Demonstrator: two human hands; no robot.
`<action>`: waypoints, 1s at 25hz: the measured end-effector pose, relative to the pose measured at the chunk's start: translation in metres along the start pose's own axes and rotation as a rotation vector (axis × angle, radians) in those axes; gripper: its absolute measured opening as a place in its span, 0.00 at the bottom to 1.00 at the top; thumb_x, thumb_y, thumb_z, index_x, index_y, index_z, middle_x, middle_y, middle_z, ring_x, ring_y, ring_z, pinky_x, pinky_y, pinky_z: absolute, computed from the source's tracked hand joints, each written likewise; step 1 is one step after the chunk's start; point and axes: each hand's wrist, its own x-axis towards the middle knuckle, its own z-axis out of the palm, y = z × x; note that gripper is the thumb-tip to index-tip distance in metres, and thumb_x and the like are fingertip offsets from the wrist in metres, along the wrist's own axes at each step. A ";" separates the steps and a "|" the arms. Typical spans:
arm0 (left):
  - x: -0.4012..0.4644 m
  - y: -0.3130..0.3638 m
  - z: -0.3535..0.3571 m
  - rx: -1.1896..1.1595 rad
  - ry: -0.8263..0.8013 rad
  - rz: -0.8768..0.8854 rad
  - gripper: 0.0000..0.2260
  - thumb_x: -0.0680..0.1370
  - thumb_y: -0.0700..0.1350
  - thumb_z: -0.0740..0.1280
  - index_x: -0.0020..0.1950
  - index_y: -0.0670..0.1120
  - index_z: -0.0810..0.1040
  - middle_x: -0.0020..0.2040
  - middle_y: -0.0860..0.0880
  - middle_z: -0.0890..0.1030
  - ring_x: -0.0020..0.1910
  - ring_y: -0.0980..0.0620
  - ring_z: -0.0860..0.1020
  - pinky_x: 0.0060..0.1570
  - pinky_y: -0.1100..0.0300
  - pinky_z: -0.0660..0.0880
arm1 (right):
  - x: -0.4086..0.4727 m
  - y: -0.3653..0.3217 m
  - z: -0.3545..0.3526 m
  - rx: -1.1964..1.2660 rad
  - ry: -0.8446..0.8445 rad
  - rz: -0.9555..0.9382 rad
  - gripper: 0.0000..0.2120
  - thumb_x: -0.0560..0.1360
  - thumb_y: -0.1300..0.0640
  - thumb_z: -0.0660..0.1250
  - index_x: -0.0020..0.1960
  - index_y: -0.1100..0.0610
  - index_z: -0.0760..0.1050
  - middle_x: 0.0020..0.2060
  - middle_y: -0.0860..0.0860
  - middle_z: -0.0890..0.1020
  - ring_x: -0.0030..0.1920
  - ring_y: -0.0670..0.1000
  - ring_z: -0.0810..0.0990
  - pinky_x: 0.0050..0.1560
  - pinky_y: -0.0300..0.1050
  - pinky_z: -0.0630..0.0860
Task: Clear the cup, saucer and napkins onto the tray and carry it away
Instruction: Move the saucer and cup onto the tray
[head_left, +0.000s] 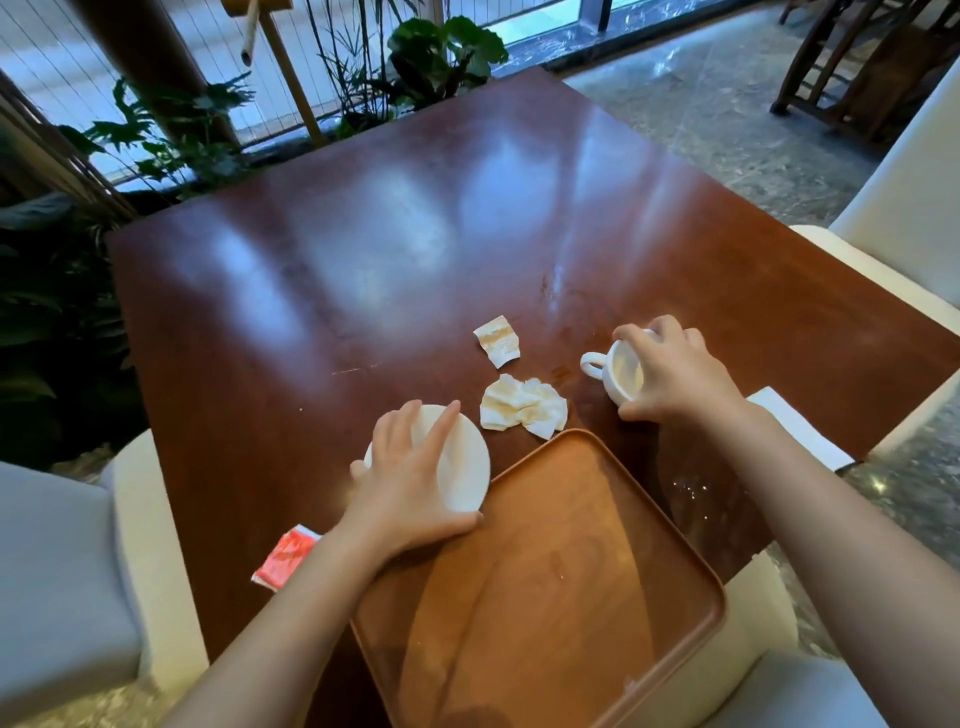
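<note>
Head view, only one. Tray (545, 587) is the landmark: brown, rounded corners, raised rim, lying on the dark red-brown bench (363, 249) with its near end overhanging the bench edge; near-left corner cut off by the frame bottom and by the left forearm. Tray holds nothing.

Left hand (410, 488) sits at the tray's far-left corner, grip closed around the saucer (465, 462): thumb along the near rim, fingers spread over the top. Saucer is white, tilted up on edge, left half hidden under the hand. Can't tell if its lower rim touches the tray rim or the bench.

Right hand (670, 374) is beyond the tray's far-right side, grip wrapped over the cup (621, 374) from the right. Cup is white, tipped on its side, mouth facing the camera, handle pointing left, inside faintly stained; its right half is hidden by the fingers. Lifted or resting on the bench, unclear.

Crumpled napkin (522, 408), white with brown stains, lies on the bench just past the tray's far corner, close to it. Smaller stained napkin piece (497, 340) lies farther out, apart from the first.

Red-and-white packet (285, 558) left of the tray, partly under the left forearm; print unreadable. White paper (795, 426) right of the tray, partly covered by the right forearm.
</note>
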 end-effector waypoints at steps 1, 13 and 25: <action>-0.008 0.004 0.003 0.005 0.002 0.016 0.52 0.53 0.70 0.66 0.70 0.68 0.41 0.71 0.58 0.46 0.71 0.52 0.44 0.56 0.35 0.64 | -0.006 -0.005 -0.002 0.000 0.027 -0.044 0.35 0.58 0.50 0.73 0.62 0.46 0.63 0.60 0.54 0.66 0.59 0.61 0.65 0.43 0.50 0.72; -0.077 0.015 0.043 0.123 -0.110 0.066 0.50 0.59 0.67 0.66 0.70 0.67 0.35 0.76 0.51 0.43 0.74 0.46 0.40 0.61 0.34 0.59 | -0.083 -0.056 0.022 -0.163 -0.125 -0.368 0.40 0.59 0.49 0.75 0.65 0.43 0.59 0.65 0.52 0.62 0.61 0.58 0.63 0.34 0.45 0.69; -0.093 0.014 0.055 0.139 -0.172 0.141 0.50 0.62 0.66 0.67 0.70 0.67 0.32 0.77 0.52 0.40 0.75 0.46 0.37 0.63 0.36 0.58 | -0.091 -0.054 0.040 -0.231 -0.195 -0.383 0.40 0.59 0.48 0.75 0.66 0.44 0.58 0.66 0.53 0.63 0.62 0.58 0.64 0.38 0.49 0.78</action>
